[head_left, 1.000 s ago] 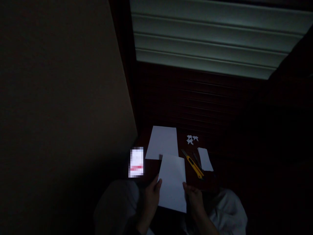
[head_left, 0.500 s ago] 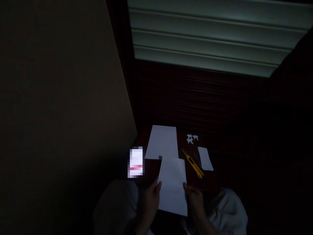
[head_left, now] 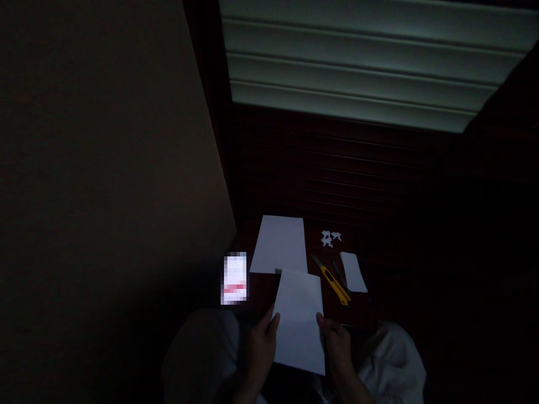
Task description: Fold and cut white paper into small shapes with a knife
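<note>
A white sheet of paper (head_left: 300, 325) is held up between my two hands over the near edge of the dark table. My left hand (head_left: 261, 342) pinches its left edge, thumb on top. On the opposite edge my right hand (head_left: 337, 341) grips it the same way. A faint crease crosses the sheet around its middle. Behind it, a larger stack or sheet of white paper (head_left: 280, 244) lies flat, its near edge partly covered by the held one. To the right lies a yellow utility knife (head_left: 336, 286) with its blade out.
Beside the knife are a thin dark pointed tool (head_left: 340, 275) and narrow white paper strips (head_left: 353, 272). Several small folded or cut white paper pieces (head_left: 328, 238) sit farther back. A bright blurred-out screen (head_left: 234, 278) is at the left. A wall and a slatted panel (head_left: 349, 67) rise behind.
The held sheet has shifted very slightly to the right, with both hands keeping their grip on its edges. Everything on the table stays in place.
</note>
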Motion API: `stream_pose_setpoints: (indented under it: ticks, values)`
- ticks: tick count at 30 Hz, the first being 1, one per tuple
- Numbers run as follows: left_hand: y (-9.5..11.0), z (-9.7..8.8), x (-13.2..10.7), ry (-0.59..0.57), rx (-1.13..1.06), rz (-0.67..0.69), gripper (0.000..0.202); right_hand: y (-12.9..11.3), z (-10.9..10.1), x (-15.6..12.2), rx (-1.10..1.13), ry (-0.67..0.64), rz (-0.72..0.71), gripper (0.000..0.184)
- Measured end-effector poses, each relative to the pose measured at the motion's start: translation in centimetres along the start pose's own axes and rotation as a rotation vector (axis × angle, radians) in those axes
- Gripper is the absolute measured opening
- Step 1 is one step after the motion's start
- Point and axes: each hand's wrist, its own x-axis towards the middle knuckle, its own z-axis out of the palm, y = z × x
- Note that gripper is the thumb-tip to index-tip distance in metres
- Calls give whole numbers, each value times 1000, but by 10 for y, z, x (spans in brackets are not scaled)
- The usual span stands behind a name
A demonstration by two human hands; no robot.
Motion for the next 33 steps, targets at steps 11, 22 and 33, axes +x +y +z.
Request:
stream_pose_setpoints:
  ticks: [11,22,33]
  values:
    - [-2,5,10,-55,88,166,41,-8,4,27,16,-55,-64,35]
    - [1,14,10,-16,56,249,42,-22,11,34,117,-85,-23,30]
    - [-1,3,-10,5,49,195,44,-20,9,17,143,-81,21,30]
